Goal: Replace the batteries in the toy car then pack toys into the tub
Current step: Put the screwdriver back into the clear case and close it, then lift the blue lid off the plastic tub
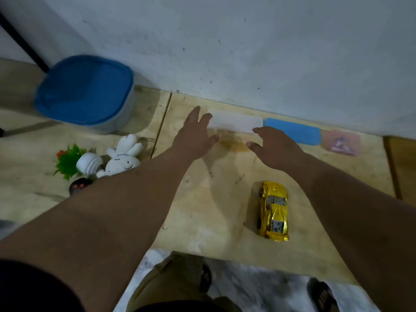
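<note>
both hands reach toward the white case [236, 122] by the wall, our left hand [194, 137] and right hand [273, 147] with fingers spread and holding nothing yet. the yellow toy car [273, 210] sits on its wheels on the bench [225, 199], near our right forearm; the blue tub [86, 93] stands well apart at left, the plush toy [122, 157] below it. we judge a careless forearm could nudge the car, rolling it off the near edge.
</note>
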